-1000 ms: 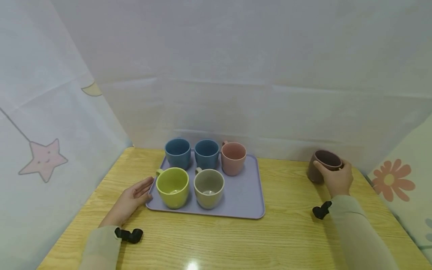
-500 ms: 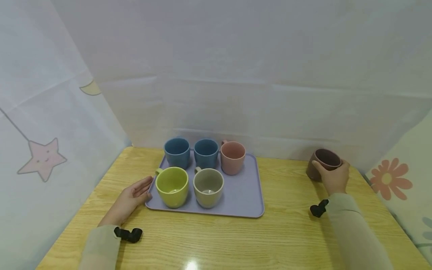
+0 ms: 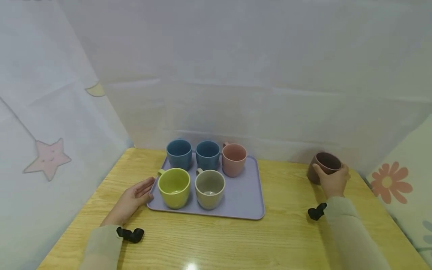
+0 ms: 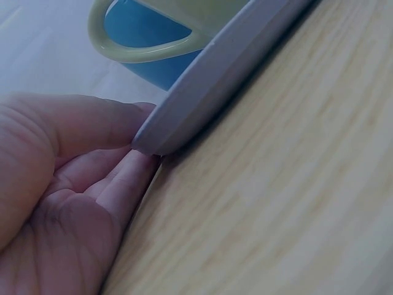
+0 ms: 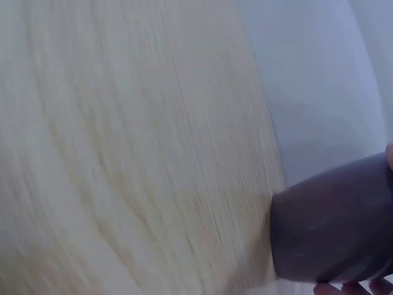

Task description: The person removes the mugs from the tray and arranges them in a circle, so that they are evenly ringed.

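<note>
In the head view, my right hand (image 3: 334, 182) grips a dark brown mug (image 3: 316, 175) near the table's back right, thumb on its near left side and fingers round the far right. The right wrist view shows the mug (image 5: 331, 221) with its base close over the wood and fingertips on its wall. My left hand (image 3: 129, 202) is at the left edge of a lavender tray (image 3: 243, 198), thumb at the rim and fingers along and below it in the left wrist view. On the tray stand a lime green mug (image 3: 174, 193), a grey-beige mug (image 3: 210, 195), two blue mugs (image 3: 179, 160) and a pink mug (image 3: 234, 167).
The wooden table (image 3: 216, 243) stretches between the tray and the brown mug. White cloth (image 3: 256, 93) hangs behind, close to the back mugs, and printed cloth with a star (image 3: 48, 157) and a flower (image 3: 388, 182) lines the sides.
My right wrist and forearm have shifted slightly left around the brown mug, which stays at nearly the same spot. My left hand and the tray hold still; the head view drifts a little.
</note>
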Tool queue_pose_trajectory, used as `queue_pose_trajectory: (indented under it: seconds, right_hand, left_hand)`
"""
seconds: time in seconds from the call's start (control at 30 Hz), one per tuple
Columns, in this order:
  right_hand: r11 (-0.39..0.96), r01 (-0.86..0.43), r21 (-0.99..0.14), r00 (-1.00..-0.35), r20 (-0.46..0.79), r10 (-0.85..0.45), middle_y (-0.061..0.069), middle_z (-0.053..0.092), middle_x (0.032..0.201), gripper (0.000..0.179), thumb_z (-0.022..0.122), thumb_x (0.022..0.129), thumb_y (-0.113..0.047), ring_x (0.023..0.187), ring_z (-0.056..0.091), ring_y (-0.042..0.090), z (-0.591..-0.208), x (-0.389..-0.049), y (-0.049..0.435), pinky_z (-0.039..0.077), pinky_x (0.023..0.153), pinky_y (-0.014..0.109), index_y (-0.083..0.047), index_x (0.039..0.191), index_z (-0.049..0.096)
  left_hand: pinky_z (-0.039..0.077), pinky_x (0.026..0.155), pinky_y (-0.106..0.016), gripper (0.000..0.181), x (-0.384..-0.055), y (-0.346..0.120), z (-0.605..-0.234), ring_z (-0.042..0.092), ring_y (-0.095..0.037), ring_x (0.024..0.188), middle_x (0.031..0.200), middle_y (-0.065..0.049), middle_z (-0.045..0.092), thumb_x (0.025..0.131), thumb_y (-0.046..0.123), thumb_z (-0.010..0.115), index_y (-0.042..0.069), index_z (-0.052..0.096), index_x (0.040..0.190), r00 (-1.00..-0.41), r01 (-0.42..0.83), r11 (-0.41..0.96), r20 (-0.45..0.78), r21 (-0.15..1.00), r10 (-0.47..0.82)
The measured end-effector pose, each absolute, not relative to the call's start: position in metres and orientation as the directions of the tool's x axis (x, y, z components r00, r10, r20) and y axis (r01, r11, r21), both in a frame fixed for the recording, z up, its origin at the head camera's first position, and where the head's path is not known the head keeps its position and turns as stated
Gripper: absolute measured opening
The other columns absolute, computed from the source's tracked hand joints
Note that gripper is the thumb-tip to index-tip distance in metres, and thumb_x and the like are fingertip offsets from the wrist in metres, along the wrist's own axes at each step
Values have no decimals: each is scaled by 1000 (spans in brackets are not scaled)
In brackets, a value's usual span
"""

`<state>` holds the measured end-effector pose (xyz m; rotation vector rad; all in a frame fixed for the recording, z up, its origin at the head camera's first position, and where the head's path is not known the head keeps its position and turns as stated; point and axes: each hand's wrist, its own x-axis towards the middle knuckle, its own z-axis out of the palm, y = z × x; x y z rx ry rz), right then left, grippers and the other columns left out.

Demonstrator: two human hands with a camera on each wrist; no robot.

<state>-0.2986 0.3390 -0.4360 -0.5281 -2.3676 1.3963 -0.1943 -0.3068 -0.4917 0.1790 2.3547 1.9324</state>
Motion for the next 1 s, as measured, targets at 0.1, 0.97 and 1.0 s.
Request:
queue_pose_trajectory:
  seconds: [0.1,0.97,1.0]
  right_hand:
    - [388,175,-905,-856,55,514,20,-2,151,109,66,81,-51,139,9,38,-436,-290,333,21,112,53,-13,150,-9]
    - [201,-504,-840,-864,484,-142,18,38,131,54,66,85,1,114,43,25,-393,-205,157,47,94,49,2,133,41]
    - [205,-523,-827,-851,494,-180,20,38,130,55,67,84,2,113,43,26,-391,-202,151,46,93,52,3,133,42]
  left_hand:
    - [38,97,-11,69,-195,-306,-493,28,-27,137,151,-13,29,91,15,63,6,26,148,-989,37,204,7,978,147]
    - [38,96,-10,67,-193,-307,-492,30,-24,136,151,-10,29,92,15,62,8,27,149,-990,30,211,0,977,141]
    - [38,96,-10,67,-192,-306,-492,29,-24,136,151,-10,29,92,15,62,8,26,149,-990,29,207,-1,978,141]
